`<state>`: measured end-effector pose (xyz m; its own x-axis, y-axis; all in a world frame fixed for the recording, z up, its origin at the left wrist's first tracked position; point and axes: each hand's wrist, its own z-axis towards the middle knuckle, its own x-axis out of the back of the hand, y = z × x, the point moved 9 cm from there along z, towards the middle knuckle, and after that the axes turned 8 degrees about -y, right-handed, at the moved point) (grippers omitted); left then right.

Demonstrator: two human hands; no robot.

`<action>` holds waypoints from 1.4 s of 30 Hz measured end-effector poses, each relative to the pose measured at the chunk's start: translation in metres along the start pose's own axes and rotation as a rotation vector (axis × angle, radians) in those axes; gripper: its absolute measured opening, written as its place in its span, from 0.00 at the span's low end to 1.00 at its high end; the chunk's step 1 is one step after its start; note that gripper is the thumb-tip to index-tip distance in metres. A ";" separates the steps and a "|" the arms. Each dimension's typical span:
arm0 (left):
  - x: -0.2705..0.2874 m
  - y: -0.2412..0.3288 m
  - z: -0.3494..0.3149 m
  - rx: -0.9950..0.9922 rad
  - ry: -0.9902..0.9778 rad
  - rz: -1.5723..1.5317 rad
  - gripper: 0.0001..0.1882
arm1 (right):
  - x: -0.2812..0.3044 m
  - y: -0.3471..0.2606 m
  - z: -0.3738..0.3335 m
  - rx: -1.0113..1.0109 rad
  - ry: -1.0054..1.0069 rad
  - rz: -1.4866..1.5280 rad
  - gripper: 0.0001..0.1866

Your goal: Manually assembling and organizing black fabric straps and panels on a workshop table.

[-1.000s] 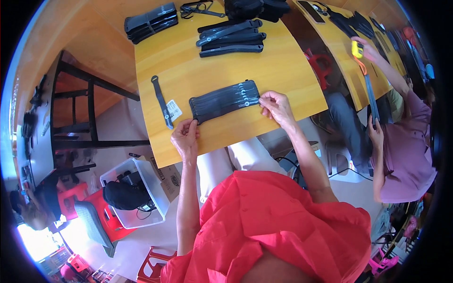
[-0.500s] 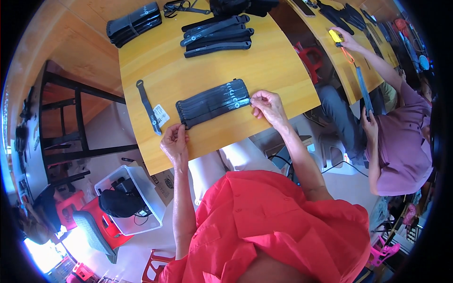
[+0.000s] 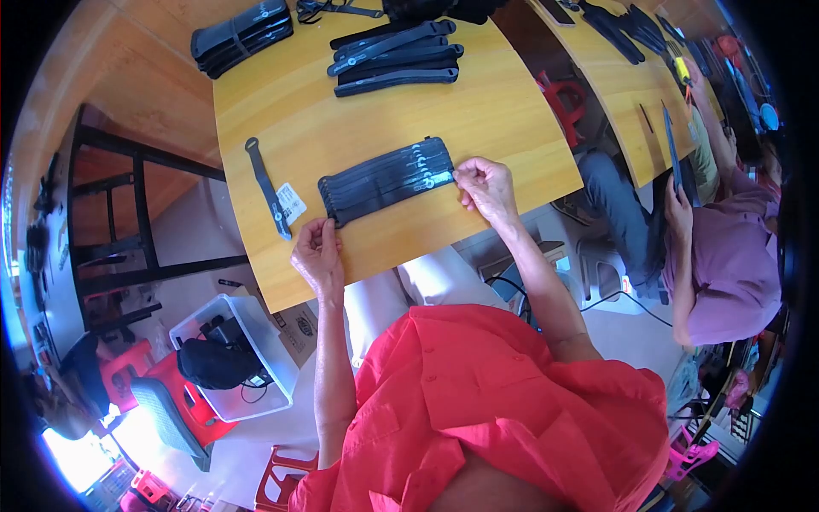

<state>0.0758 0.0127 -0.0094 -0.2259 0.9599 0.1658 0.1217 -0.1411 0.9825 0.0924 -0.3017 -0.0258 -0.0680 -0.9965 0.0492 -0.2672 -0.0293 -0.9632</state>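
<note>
Several black hook-and-loop straps lie side by side in an overlapping row (image 3: 388, 183) on the wooden table, with pale print at their right ends. My left hand (image 3: 318, 256) is closed in a pinch at the left end of the nearest strap. At that strap's right end, the thumb and fingers of my right hand (image 3: 486, 189) are pinched together. A single black strap (image 3: 269, 192) with a looped end lies apart on the left, over a small white label (image 3: 292, 201).
Stacked straps (image 3: 397, 60) lie at the table's far side, beside a banded black bundle (image 3: 241, 38) at far left. Below left, a clear plastic bin (image 3: 281, 375) stands near a black metal frame (image 3: 145, 213). At right, a person in purple (image 3: 734, 273) holds a dark strap and a yellow tape measure (image 3: 682, 70).
My hands stay at the two ends of the nearest strap, with only slight movement. The person at right has moved the yellow tape measure farther right.
</note>
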 end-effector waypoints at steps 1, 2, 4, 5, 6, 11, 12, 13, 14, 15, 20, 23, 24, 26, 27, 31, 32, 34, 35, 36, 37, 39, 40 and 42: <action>0.000 0.000 0.000 0.001 0.001 0.000 0.03 | -0.001 0.000 0.000 -0.001 -0.001 -0.001 0.05; 0.000 0.000 0.000 -0.001 -0.001 0.004 0.03 | -0.001 -0.001 0.000 0.003 0.005 -0.004 0.04; 0.000 -0.001 0.000 -0.001 -0.003 0.006 0.04 | -0.001 -0.002 0.000 0.007 0.010 -0.009 0.04; 0.000 -0.002 0.000 0.004 -0.002 0.003 0.04 | -0.001 -0.003 0.000 0.019 0.015 0.002 0.05; 0.001 -0.003 0.000 0.009 -0.001 0.001 0.04 | -0.001 -0.004 0.000 0.032 0.019 0.012 0.05; 0.002 -0.002 0.000 0.008 0.014 0.018 0.04 | -0.002 -0.004 0.001 0.040 0.015 0.026 0.05; 0.003 -0.001 0.000 -0.001 0.019 0.018 0.04 | -0.002 -0.005 0.001 0.055 0.015 0.023 0.04; 0.003 -0.001 0.000 0.000 0.028 0.022 0.04 | -0.003 -0.005 0.001 0.054 0.005 0.025 0.04; 0.002 0.000 0.000 -0.004 0.023 0.035 0.04 | -0.001 -0.006 0.000 0.050 0.019 0.011 0.04; 0.001 0.000 0.000 -0.008 0.015 0.047 0.04 | 0.002 -0.006 -0.001 0.045 0.036 -0.004 0.04; 0.002 -0.002 0.000 -0.006 0.015 0.037 0.04 | -0.001 -0.007 0.000 -0.001 0.030 -0.016 0.04; 0.001 -0.001 0.001 0.006 0.021 0.046 0.05 | 0.000 -0.007 0.000 0.018 0.026 -0.008 0.04; 0.001 -0.001 0.001 0.012 0.031 0.033 0.05 | 0.000 -0.007 0.000 0.022 0.022 0.008 0.04; -0.001 -0.003 0.001 0.018 0.032 0.016 0.04 | 0.001 -0.005 0.001 0.026 0.028 0.023 0.04; 0.001 -0.003 0.001 0.014 0.040 0.023 0.05 | -0.001 -0.004 0.001 0.021 0.025 0.026 0.04; 0.003 -0.002 0.000 -0.009 0.024 0.101 0.05 | -0.003 -0.004 0.001 0.025 0.010 0.039 0.05; 0.002 -0.002 0.000 -0.010 0.022 0.101 0.05 | -0.002 -0.004 0.001 0.025 0.013 0.039 0.05; 0.001 -0.004 0.000 0.000 0.024 0.065 0.05 | 0.000 -0.004 0.000 0.023 0.032 0.011 0.05; 0.001 -0.004 0.000 0.000 0.023 0.066 0.05 | 0.001 -0.004 0.000 0.023 0.033 0.012 0.05; 0.001 -0.005 0.000 -0.005 0.023 0.063 0.05 | 0.001 -0.004 0.000 0.019 0.031 0.013 0.05; 0.001 -0.005 0.001 -0.009 0.024 0.060 0.05 | 0.000 -0.003 0.000 0.016 0.028 0.013 0.05; 0.000 -0.002 0.000 -0.021 0.031 0.078 0.05 | 0.001 -0.003 -0.001 0.002 0.029 0.016 0.05; -0.001 0.002 0.000 -0.036 0.038 0.096 0.05 | 0.001 -0.002 -0.001 -0.010 0.031 0.019 0.05; -0.002 0.006 -0.001 -0.033 0.037 0.107 0.05 | 0.002 -0.005 -0.002 -0.005 0.028 0.017 0.05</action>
<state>0.0762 0.0097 -0.0037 -0.2489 0.9296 0.2718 0.1147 -0.2504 0.9613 0.0916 -0.3029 -0.0202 -0.0994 -0.9942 0.0403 -0.2706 -0.0120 -0.9626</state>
